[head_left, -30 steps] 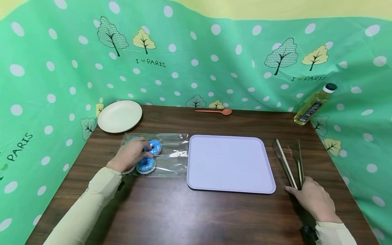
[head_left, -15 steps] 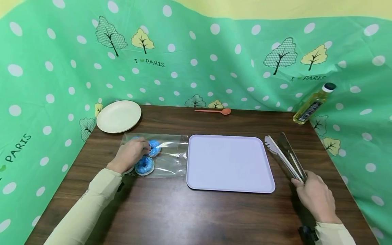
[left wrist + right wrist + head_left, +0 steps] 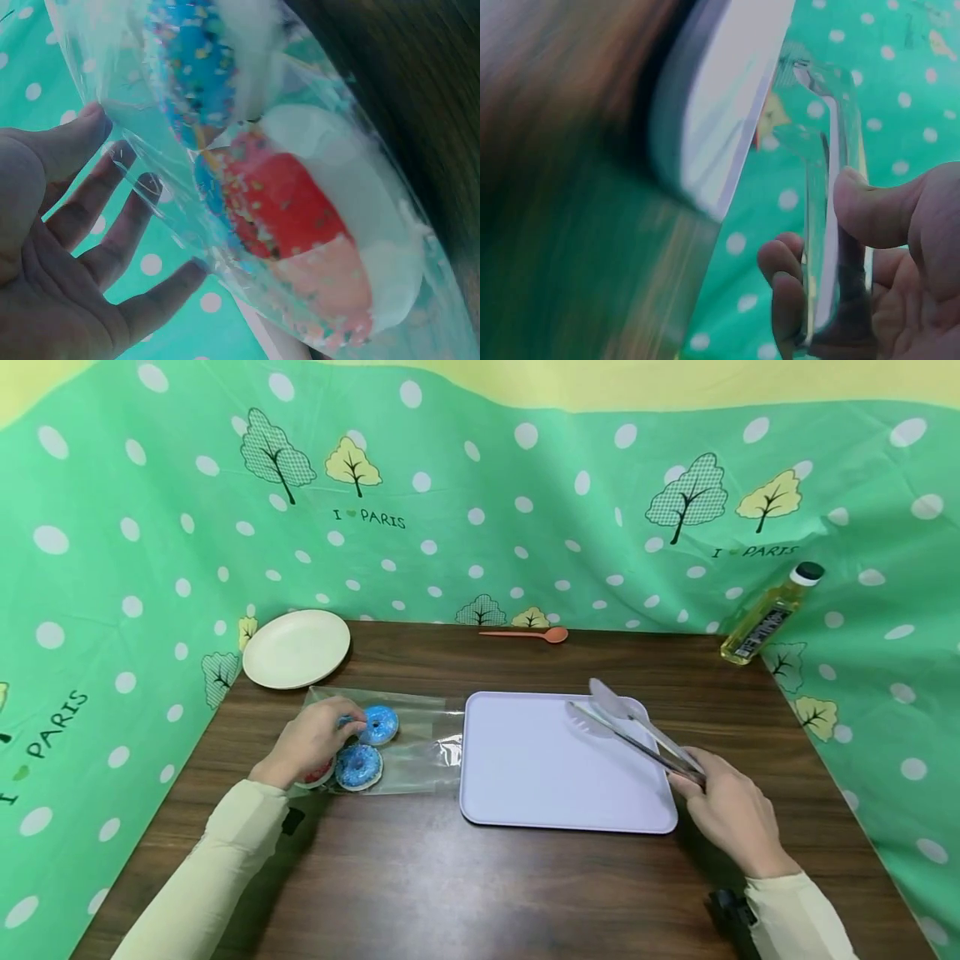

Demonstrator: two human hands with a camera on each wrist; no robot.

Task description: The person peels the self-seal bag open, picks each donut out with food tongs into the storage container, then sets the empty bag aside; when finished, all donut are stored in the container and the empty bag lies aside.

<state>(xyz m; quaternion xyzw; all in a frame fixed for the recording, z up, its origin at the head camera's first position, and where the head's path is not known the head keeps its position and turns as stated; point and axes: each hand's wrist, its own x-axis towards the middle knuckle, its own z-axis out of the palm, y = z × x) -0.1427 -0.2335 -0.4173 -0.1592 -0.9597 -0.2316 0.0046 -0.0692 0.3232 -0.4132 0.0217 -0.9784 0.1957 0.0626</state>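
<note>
My left hand (image 3: 311,743) pinches the upper side of a clear plastic bag (image 3: 420,760) of donuts, its fingertips at the film in the left wrist view. Inside lie blue sprinkled donuts, one (image 3: 358,767) near the front and another (image 3: 378,725) behind it. A red-iced donut (image 3: 285,202) shows close up in the left wrist view; from the head my hand partly covers it. With my right hand (image 3: 731,810) I grip metal tongs (image 3: 648,743) by the handle end. Their two arms stand apart over the right part of a pale lilac tray (image 3: 540,793).
A white plate (image 3: 296,647) sits at the back left of the dark wooden table (image 3: 450,893). An orange spoon (image 3: 525,634) lies along the back edge. At the back right an oil bottle (image 3: 772,614) appears tilted beside the green curtain (image 3: 585,568).
My right hand has lifted the tongs and swung them left, from beside the tray to over it. The left hand stays at the bag, shifting only slightly.
</note>
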